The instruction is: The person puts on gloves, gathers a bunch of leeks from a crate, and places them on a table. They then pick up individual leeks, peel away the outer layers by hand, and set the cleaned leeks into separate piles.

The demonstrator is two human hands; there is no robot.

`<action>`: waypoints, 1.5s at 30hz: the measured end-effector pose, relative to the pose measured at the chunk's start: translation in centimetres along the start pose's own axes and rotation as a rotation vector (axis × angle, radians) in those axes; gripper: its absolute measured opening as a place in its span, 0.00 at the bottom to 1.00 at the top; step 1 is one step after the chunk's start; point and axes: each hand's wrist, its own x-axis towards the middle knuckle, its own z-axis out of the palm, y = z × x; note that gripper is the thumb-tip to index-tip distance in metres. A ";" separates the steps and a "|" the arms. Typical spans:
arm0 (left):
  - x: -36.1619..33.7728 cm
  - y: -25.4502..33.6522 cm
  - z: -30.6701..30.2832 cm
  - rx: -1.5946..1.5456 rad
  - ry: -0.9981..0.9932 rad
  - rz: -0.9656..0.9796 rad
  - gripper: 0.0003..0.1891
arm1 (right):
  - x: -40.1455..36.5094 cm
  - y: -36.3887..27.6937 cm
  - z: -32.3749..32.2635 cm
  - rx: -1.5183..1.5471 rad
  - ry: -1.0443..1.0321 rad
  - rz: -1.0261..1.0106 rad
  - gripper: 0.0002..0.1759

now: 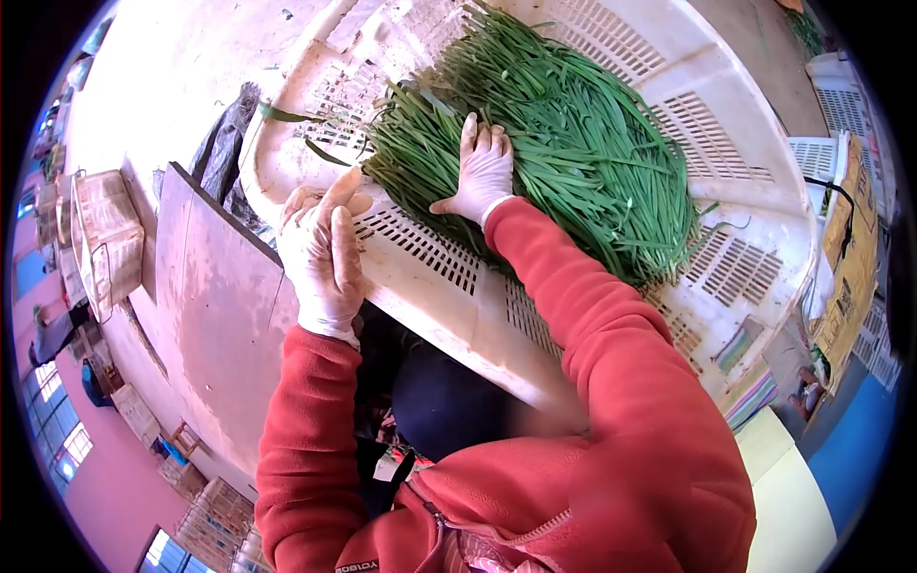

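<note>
Head view: we look down on a large heap of long, narrow green leaves (573,143) lying inside a wide, pale plastic basket (439,320). Most of the leaves run roughly in the same direction, with some crossing and fanning loosely towards the right.

The right grip, a hand in a whitish glove (485,172), lies on the left part of the heap, fingers spread and clenched on nothing we can see. We judge that the flat palm steadies the loose leaves without bunching them. The left grip, gloved alike (325,253), is at the basket's near left edge, fingers partly bent; we cannot tell whether it grasps anything. Nearby, a stray leaf (287,114) crosses the rim. Both arms wear red sleeves (611,325) and reach in from the near side.

The basket has slotted walls, probably for air or drainage, and its inside is flecked with dirt. Its high sides seem to keep the heap contained. What bears its weight is hidden from us. To its left are a brown board (215,258) and crumpled dark sheeting (224,143).

Farther out, a pale floor (220,48) spreads away. A crate (107,234) sits at the left, with a pink wall (115,477) and windows (57,420) beyond. At the right we find a yellowish printed package (845,277) and a blue surface (855,468), all bent by the wide lens.
</note>
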 end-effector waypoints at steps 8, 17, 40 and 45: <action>-0.2 -0.1 -0.1 0.039 -0.009 -0.002 0.18 | 2.9 1.4 -0.1 -0.085 -0.025 0.064 0.80; -0.2 0.0 -0.1 -0.035 -0.010 -0.004 0.17 | 2.9 1.7 0.0 0.072 -0.041 0.138 0.75; -0.2 -0.3 -0.1 -0.057 -0.009 0.016 0.17 | -0.9 3.3 3.6 -0.104 0.268 0.013 0.67; -0.3 -0.3 0.1 -0.045 0.014 0.028 0.17 | 1.2 7.4 1.8 0.076 0.148 0.041 0.70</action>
